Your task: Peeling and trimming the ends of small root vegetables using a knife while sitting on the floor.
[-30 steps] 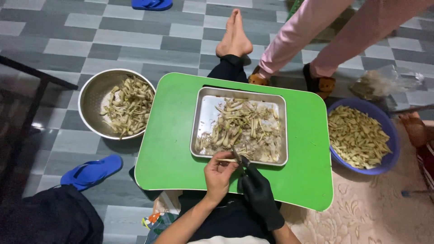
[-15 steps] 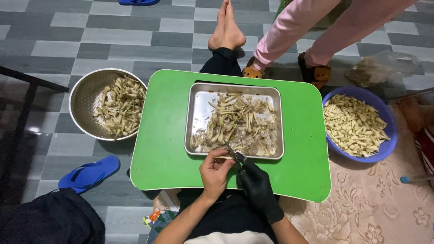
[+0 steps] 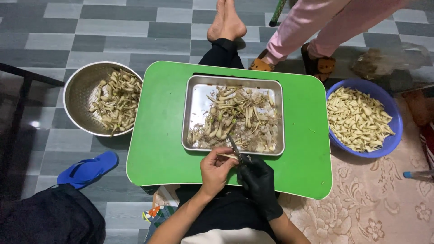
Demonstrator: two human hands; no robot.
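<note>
While both hands stay put as before, my left hand (image 3: 216,170) pinches a pale stalk (image 3: 226,156); my gloved right hand (image 3: 258,180) grips a knife (image 3: 235,149) beside it.

Grey checkered tile floor (image 3: 113,27), floral beige rug (image 3: 375,212) at right, dark table frame (image 3: 20,86) at left.

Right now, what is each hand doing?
Left hand: closed on a pale stalk.
Right hand, black-gloved: closed on a small knife.
</note>
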